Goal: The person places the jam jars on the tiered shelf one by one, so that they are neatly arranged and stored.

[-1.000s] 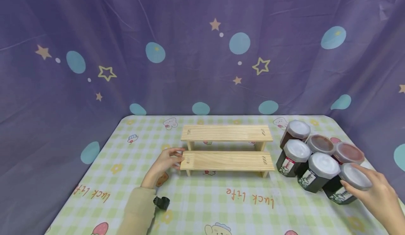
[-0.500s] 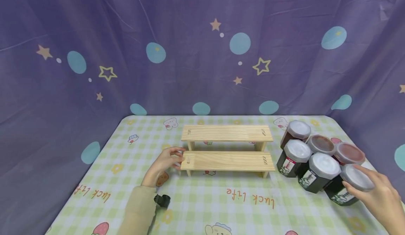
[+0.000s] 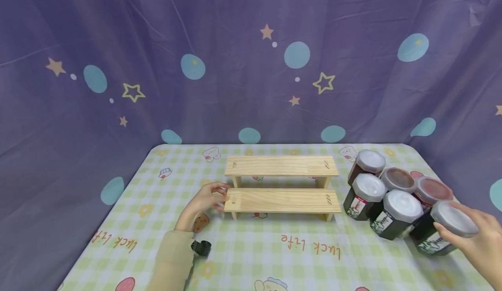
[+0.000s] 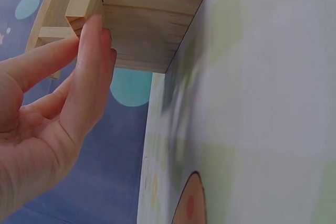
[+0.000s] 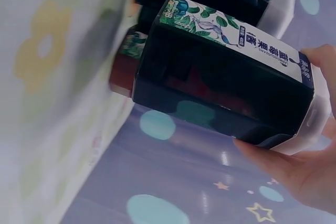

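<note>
A two-step light wooden shelf [image 3: 282, 200] stands in the middle of the table. At the left end of its lower step is my left hand [image 3: 206, 198], its extended fingertips touching the board's end [image 4: 84, 3]. On the right, my right hand [image 3: 476, 234] grips the translucent lid of a dark jar [image 3: 435, 238] with a white label. In the right wrist view that jar [image 5: 220, 82] is tilted, with printed leaves and characters on its label and my thumb and fingers around the lid. Its base looks raised off the cloth.
Several more lidded jars [image 3: 396, 214] stand close together left of and behind the held one, right of the shelf. A green-checked tablecloth [image 3: 298, 265] covers the table. A purple curtain [image 3: 235, 108] hangs behind it and at both sides.
My right hand has moved slightly right with the jar, opening a gap from its neighbours. My left hand and the shelf have stayed put.
</note>
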Motion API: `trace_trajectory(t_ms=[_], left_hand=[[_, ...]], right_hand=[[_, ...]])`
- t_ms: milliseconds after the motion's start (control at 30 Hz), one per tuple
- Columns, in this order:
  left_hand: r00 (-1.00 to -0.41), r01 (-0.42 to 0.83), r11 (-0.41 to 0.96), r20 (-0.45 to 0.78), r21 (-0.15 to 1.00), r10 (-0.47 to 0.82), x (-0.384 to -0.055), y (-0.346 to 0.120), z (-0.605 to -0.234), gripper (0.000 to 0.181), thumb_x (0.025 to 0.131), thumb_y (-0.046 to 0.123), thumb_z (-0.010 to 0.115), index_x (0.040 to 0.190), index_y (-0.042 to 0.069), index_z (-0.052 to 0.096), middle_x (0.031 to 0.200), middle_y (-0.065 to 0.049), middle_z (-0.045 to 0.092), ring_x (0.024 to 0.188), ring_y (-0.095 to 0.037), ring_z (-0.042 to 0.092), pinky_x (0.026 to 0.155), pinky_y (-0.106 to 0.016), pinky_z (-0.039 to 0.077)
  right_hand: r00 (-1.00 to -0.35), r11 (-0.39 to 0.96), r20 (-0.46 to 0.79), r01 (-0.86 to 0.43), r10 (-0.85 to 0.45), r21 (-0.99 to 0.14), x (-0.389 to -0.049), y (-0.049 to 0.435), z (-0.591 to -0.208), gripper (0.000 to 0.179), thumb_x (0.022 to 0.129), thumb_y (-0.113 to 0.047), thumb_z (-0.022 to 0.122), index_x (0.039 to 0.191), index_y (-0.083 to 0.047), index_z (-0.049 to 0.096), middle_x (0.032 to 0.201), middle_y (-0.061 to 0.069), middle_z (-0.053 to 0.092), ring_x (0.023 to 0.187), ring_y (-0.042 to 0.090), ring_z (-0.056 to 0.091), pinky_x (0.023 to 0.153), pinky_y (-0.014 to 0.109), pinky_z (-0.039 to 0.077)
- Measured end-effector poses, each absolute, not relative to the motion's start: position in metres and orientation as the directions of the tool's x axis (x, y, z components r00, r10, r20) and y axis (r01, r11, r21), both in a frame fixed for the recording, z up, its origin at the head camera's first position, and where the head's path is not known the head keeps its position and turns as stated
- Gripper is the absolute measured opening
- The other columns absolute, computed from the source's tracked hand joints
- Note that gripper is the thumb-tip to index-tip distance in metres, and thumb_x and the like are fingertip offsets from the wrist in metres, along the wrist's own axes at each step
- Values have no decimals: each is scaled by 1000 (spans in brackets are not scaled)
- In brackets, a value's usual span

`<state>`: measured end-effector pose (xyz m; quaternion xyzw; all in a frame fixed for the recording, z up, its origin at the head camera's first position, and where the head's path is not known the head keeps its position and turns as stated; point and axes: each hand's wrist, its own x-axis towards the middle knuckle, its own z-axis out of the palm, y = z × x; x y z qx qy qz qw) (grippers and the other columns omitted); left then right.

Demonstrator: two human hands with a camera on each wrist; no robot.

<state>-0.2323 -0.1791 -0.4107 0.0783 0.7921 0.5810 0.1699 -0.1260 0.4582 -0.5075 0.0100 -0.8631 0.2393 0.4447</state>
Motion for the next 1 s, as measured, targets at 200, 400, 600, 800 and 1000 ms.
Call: trace_trajectory(t_ms=[200, 400, 600, 800, 1000], left_hand=[[-932, -64, 314, -169, 947, 321, -241, -185, -426, 42, 82, 1, 59, 121, -9, 46, 98, -18, 50, 66, -18, 59, 61, -37, 56], [-934, -42, 318, -151, 947, 323, -242, -186, -429, 41, 82, 4, 61, 120, -7, 47, 99, -19, 51, 66, -19, 60, 61, -37, 56], [-929, -43, 305, -151, 951, 339, -239, -184, -424, 40, 83, 0, 58, 119, -10, 46, 97, -19, 50, 66, -18, 60, 61, -39, 56], [-929, -38, 319, -151, 947, 338, -229, -178, -407, 40, 83, -3, 56, 119, -14, 44, 95, -21, 50, 65, -20, 60, 63, -42, 56], [-930, -35, 321, -148, 947, 336, -226, -177, -403, 40, 83, -3, 56, 119, -14, 44, 96, -22, 50, 66, -19, 60, 63, -41, 56]], right_hand=[[-584, 870, 789, -271, 192, -412, -120, 441, -471, 74, 39, -11, 86, 109, -9, 65, 107, -14, 58, 98, 0, 51, 77, 0, 25], [-621, 847, 723, -172, 303, -503, -98, 381, -404, 59, 51, 0, 78, 108, 2, 62, 104, 4, 62, 87, -24, 30, 71, 0, 21], [-628, 821, 683, -118, 373, -558, -92, 358, -375, 56, 57, 0, 74, 111, 2, 60, 108, 6, 59, 85, -24, 29, 70, 1, 19], [-630, 787, 684, -181, 368, -590, -95, 360, -365, 59, 60, 0, 72, 115, -17, 61, 97, -35, 43, 83, -19, 33, 64, 1, 22], [-680, 761, 630, -161, 376, -628, -93, 353, -347, 66, 66, -2, 70, 114, -43, 50, 93, -40, 38, 81, -17, 33, 61, -3, 23]])
